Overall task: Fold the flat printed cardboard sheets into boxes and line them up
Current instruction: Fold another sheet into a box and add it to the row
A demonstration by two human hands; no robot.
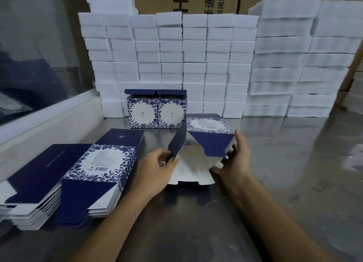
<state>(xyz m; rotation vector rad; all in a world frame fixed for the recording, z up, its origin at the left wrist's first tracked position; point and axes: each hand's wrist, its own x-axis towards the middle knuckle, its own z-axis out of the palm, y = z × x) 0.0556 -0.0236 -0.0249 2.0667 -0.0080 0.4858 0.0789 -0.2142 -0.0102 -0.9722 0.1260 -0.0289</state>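
A half-opened navy and white floral cardboard box (208, 133) lies on its side in the middle of the steel table (284, 163). My left hand (157, 169) pinches its navy side flap (177, 143). My right hand (237, 159) grips the box's right navy flap at the near end. A white inner flap (192, 171) spreads flat toward me between the hands. Two folded boxes (157, 112) stand side by side behind, lids up. A stack of flat printed sheets (82, 173) lies at the left.
A wall of stacked white foam blocks (176, 61) fills the back of the table, with bigger foam stacks (304, 61) at the right. Brown cartons stand behind. A window ledge (49, 120) runs along the left side.
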